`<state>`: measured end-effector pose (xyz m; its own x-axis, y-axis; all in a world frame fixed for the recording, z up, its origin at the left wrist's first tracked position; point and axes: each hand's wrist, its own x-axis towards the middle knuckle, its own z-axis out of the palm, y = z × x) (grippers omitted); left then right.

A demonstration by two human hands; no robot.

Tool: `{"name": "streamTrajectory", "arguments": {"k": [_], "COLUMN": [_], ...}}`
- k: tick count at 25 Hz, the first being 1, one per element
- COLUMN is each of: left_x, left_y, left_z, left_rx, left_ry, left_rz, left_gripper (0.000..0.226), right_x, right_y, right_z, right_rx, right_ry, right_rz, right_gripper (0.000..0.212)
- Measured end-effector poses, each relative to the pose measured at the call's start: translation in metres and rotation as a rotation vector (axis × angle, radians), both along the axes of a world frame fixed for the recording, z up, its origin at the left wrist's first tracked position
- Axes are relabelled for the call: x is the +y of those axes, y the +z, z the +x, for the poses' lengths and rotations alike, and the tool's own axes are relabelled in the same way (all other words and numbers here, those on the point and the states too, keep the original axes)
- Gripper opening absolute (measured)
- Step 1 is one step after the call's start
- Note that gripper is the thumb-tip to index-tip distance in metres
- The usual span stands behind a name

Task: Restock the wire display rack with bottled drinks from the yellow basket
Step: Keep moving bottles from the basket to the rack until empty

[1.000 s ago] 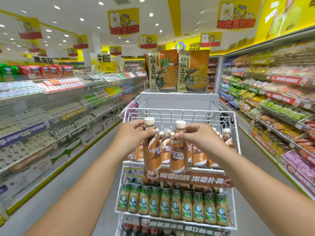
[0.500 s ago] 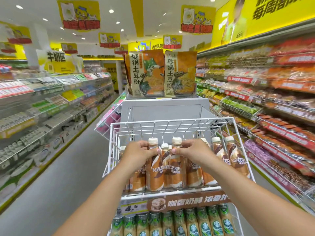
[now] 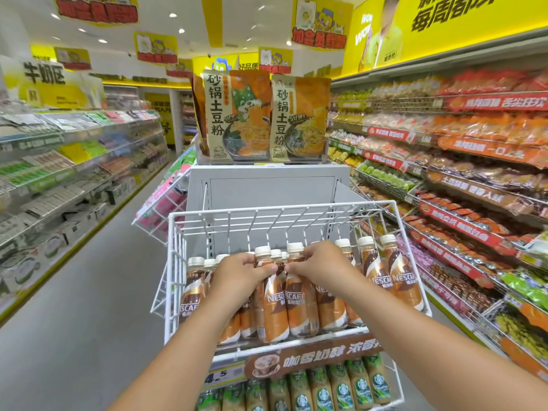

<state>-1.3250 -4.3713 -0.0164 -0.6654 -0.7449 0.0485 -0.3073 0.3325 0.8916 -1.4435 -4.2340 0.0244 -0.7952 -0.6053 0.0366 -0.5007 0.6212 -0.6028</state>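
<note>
Fingers on both hands were curled round bottle necks, mid-frame: left hand (image 3: 241, 272) gripped one Nescafe bottle (image 3: 271, 304), right hand (image 3: 318, 266) gripped the one next to it (image 3: 299, 301). Both bottles stood upright, touching each other, in the front row of the white wire rack (image 3: 175, 262), top tier, with more coffee bottles packed either side. Green-label bottles (image 3: 323, 390) filled the tier underneath, bottom of frame.
</note>
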Motion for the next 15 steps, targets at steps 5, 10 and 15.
{"name": "streamTrajectory", "arguments": {"k": [5,10,15], "left_x": [0.001,0.009,0.022], "left_y": [-0.003,-0.005,0.003], "left_z": [-0.003,0.001,0.017], "left_rx": [0.055,0.073,0.015], "left_ry": [-0.002,0.031,0.114], "left_rz": [0.043,-0.017,-0.250], "left_gripper": [0.077,0.072,0.063], "right_x": [-0.006,0.008,0.036], "right_y": [0.003,0.005,0.007], "right_z": [0.012,0.020,0.018], "right_rx": [0.050,0.050,0.091], "right_ry": [-0.008,0.049,0.119], "right_rz": [0.110,0.048,-0.079], "right_gripper": [0.059,0.041,0.047]}}
